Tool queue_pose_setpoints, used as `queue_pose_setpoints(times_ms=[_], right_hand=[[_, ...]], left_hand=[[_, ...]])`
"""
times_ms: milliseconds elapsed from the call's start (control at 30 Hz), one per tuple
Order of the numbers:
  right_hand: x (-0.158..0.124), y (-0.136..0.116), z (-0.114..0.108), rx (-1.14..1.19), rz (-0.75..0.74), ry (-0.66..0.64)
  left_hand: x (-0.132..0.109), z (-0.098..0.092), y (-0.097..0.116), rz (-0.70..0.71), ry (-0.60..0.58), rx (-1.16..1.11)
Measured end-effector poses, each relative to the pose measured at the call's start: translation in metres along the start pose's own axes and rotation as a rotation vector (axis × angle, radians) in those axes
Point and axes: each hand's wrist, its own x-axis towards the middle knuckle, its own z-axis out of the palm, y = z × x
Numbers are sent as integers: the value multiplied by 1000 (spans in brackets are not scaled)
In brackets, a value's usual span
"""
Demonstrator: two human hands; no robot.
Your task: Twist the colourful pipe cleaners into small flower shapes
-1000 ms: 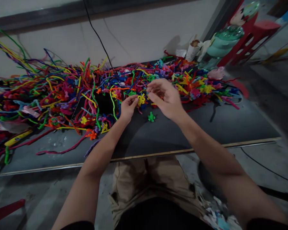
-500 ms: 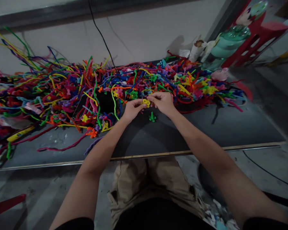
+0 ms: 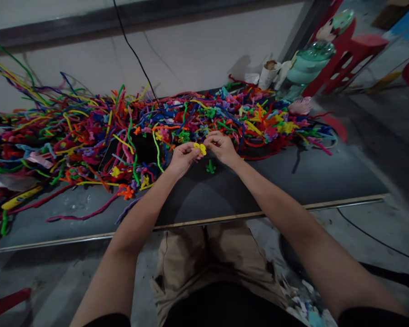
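Observation:
A small yellow pipe-cleaner flower is between my two hands, above the front part of the dark table. My left hand pinches it from the left, thumb and fingers closed on its edge. At its right side my right hand has thumb and forefinger closed against the flower's edge; whether it grips a petal or only touches is hard to make out. Just below the hands a green pipe-cleaner piece with several short prongs lies on the table.
A long heap of coloured pipe cleaners and small shapes runs along the wall side of the table. A black phone-like slab lies among them. At the back right stand a green translucent figure bottle and a cardboard tube.
The view has shifted a little, so everything sits further left. The yellow flower has turned between my fingers, and my right fingers have moved slightly on its right side.

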Motion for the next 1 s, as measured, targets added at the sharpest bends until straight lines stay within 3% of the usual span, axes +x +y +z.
queue_pose_setpoints(times_ms=[367,500,667,1000], right_hand=[[-4,5,-4,-327,-60,72],[-5,4,-7,-425,-108,94],[-8,0,-5,-557,-127,30],[-14,1,9,-546,-104,-67]], left_hand=[[-2,-1,8,-122,-132,138],[-2,1,5,-121,-73,64],[-1,3,5,-152,-13,-20],[-3,8,1,-122,69,-69]])
